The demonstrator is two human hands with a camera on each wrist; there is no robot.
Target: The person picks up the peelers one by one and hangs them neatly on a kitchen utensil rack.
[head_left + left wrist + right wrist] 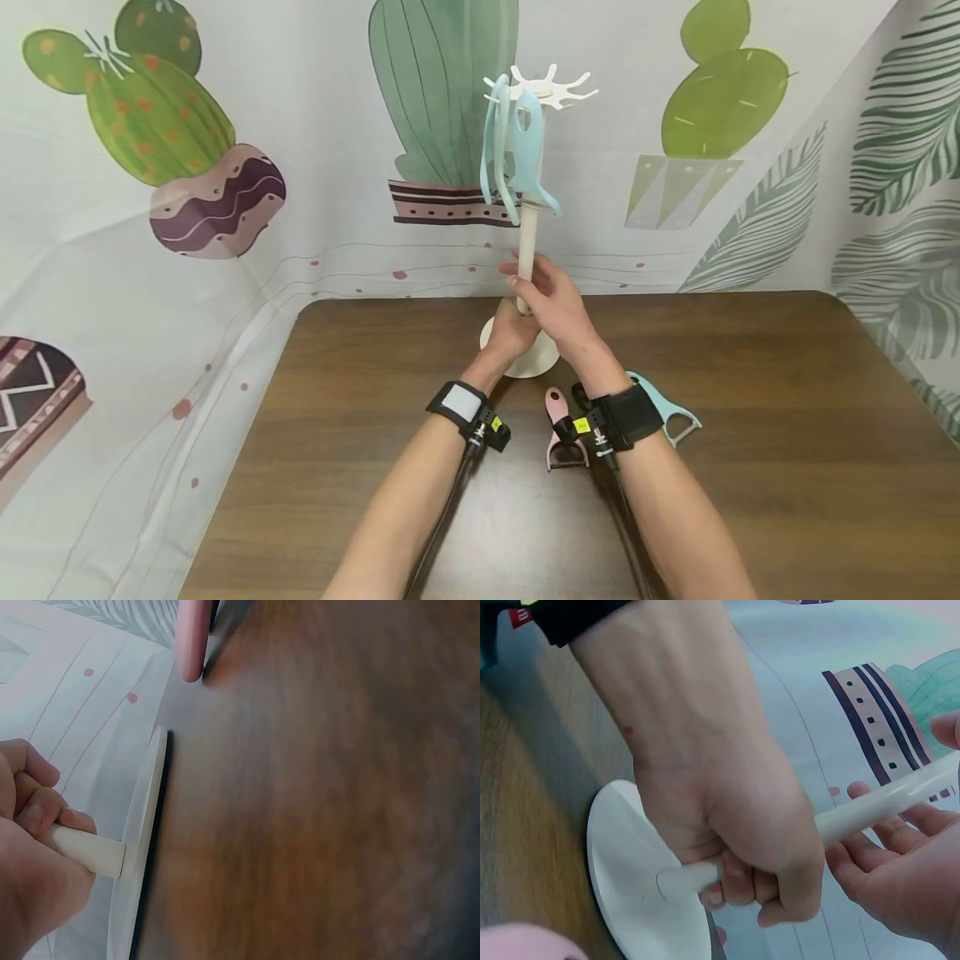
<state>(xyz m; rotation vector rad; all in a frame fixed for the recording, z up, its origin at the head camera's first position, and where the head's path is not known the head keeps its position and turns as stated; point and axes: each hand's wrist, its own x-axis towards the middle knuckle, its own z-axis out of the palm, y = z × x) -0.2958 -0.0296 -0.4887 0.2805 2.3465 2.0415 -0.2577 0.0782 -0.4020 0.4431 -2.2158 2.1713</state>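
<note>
Because the load hung high, on the spoked top point(546, 90) of the white stand point(528, 227), it made sense to me that the person's left hand point(515, 329) gripped the pole point(877, 805) low, fingers curled round it just above the round base point(536, 361). That broad base seemed meant to keep so tall a thing upright on the table point(337, 500). Higher up, the right hand point(557, 304) lay loose about the pole, fingers fairly straight behind it and thumb nearer me, perhaps more to steady than to carry; how firmly it touched, I could not tell. Up top, a pale blue peeler point(528, 154) hung by its handle, which was probably why its head pointed down. More pale blue tools point(498, 137) hung beside it, overlapping too much for me to count. Nearer the person, a pink peeler point(557, 406) and a loose blue peeler point(651, 392) lay apart from the stand, leaving the hands room. A wrist strap point(632, 415) partly covered the blue one.
</note>
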